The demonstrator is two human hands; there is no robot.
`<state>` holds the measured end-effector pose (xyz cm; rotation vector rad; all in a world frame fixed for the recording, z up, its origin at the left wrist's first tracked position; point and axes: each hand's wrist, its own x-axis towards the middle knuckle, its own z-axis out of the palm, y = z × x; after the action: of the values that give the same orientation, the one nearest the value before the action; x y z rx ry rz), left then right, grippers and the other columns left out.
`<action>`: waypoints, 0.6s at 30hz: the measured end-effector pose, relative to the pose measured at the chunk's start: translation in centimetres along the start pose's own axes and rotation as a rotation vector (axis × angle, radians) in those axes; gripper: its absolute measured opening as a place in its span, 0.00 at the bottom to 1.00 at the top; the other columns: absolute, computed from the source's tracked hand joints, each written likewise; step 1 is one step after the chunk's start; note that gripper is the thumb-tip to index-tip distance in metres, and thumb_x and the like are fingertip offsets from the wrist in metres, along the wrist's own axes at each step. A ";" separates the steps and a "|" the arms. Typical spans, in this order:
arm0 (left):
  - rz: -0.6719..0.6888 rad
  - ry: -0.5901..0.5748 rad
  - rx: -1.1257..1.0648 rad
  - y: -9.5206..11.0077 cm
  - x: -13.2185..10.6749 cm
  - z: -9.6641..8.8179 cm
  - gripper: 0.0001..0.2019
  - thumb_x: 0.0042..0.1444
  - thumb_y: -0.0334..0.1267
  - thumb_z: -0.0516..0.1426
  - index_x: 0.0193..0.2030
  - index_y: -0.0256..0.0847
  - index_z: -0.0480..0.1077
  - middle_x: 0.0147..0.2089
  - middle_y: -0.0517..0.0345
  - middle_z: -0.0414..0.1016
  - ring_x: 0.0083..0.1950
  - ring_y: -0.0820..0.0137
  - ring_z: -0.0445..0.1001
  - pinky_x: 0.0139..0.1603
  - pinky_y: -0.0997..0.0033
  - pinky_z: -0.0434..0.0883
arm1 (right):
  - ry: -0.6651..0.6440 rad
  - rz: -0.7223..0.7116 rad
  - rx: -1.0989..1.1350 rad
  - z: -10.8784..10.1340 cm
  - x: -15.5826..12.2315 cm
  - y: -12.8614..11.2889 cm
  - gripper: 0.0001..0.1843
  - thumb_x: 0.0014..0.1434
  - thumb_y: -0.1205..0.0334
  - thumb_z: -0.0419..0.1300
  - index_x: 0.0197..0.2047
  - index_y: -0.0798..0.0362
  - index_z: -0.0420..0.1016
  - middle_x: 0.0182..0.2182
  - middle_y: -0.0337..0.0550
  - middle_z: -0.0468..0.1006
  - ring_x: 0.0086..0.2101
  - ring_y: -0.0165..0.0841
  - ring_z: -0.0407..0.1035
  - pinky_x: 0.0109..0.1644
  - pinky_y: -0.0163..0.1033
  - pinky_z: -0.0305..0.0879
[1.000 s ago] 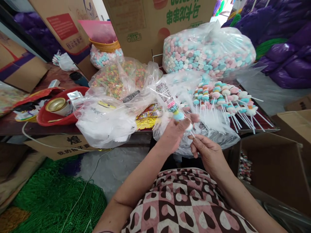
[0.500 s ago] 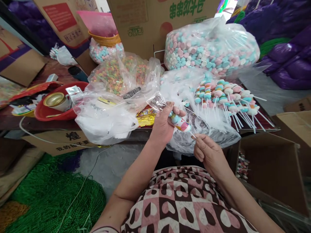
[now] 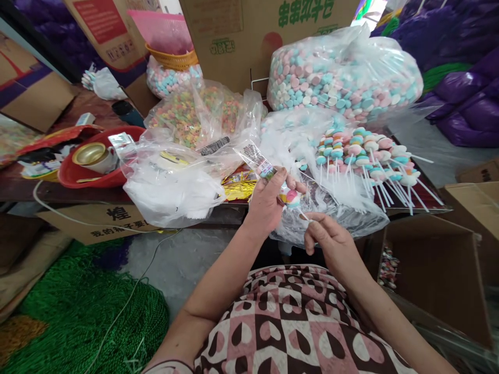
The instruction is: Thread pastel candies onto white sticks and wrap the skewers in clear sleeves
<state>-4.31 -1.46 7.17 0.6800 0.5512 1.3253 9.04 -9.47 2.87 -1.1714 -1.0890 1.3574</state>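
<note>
My left hand [image 3: 267,203] is closed round a clear printed wrapper sleeve [image 3: 258,158] with a candy skewer [image 3: 290,197] of pastel discs inside it. My right hand [image 3: 326,240] pinches the white stick at the skewer's lower end, just below and right of the left hand. Both hands hover in front of the table edge, above my lap. Behind them lies a row of finished candy skewers [image 3: 366,153] on clear plastic.
A big bag of pastel candies [image 3: 343,78] and a bag of colourful ring candies [image 3: 195,117] sit on the table, with a red basin [image 3: 83,179] at left. An open cardboard box [image 3: 432,270] stands at right. Green netting [image 3: 81,311] covers the floor at left.
The left hand slid down over the wrapper and now grips it round the candies. The skewer sits deeper in the sleeve. The right hand stayed pinched on the stick.
</note>
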 end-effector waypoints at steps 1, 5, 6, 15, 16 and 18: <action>0.011 -0.003 -0.008 0.0 0.0 0.0 0.15 0.54 0.45 0.64 0.28 0.40 0.65 0.26 0.65 0.67 0.33 0.73 0.76 0.38 0.71 0.72 | 0.032 -0.058 -0.094 -0.1 -0.1 0.1 0.15 0.61 0.47 0.63 0.42 0.50 0.75 0.16 0.32 0.69 0.19 0.28 0.63 0.26 0.34 0.60; 0.010 -0.040 0.029 -1.0 -0.5 0.3 0.14 0.54 0.45 0.64 0.29 0.40 0.65 0.26 0.65 0.68 0.33 0.74 0.76 0.38 0.72 0.71 | 0.115 -0.058 -0.123 0.0 0.0 0.3 0.13 0.61 0.48 0.63 0.38 0.50 0.76 0.14 0.31 0.67 0.16 0.27 0.60 0.22 0.34 0.56; -0.011 -0.049 0.049 -1.3 -0.8 0.4 0.15 0.54 0.46 0.64 0.29 0.40 0.66 0.26 0.64 0.68 0.33 0.73 0.76 0.36 0.73 0.70 | 0.089 0.000 -0.027 0.2 0.2 0.3 0.14 0.61 0.48 0.63 0.38 0.50 0.76 0.13 0.29 0.65 0.14 0.26 0.57 0.20 0.33 0.53; 0.049 -0.071 -0.048 1.2 -0.7 -0.7 0.23 0.51 0.49 0.66 0.52 0.47 0.69 0.45 0.57 0.79 0.46 0.66 0.79 0.46 0.66 0.72 | -0.059 0.172 0.252 -0.2 0.4 0.7 0.15 0.60 0.49 0.65 0.37 0.54 0.76 0.12 0.28 0.62 0.13 0.22 0.52 0.19 0.30 0.47; 0.066 -0.026 -0.055 1.5 -0.4 -0.7 0.20 0.53 0.48 0.65 0.50 0.46 0.69 0.42 0.58 0.78 0.45 0.66 0.79 0.47 0.66 0.73 | -0.057 0.162 0.211 -0.3 0.4 0.9 0.16 0.60 0.48 0.64 0.37 0.54 0.76 0.12 0.28 0.62 0.13 0.22 0.53 0.19 0.30 0.48; 0.052 0.065 -0.033 1.3 0.0 -0.6 0.12 0.55 0.44 0.63 0.44 0.45 0.71 0.34 0.62 0.76 0.41 0.68 0.79 0.47 0.66 0.73 | -0.044 0.132 0.111 -0.2 0.4 1.0 0.17 0.60 0.46 0.63 0.37 0.54 0.76 0.12 0.29 0.62 0.13 0.23 0.54 0.19 0.31 0.48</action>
<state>-5.61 -1.20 7.70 0.6291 0.5658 1.4064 9.15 -9.20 1.80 -1.1528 -0.9676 1.5326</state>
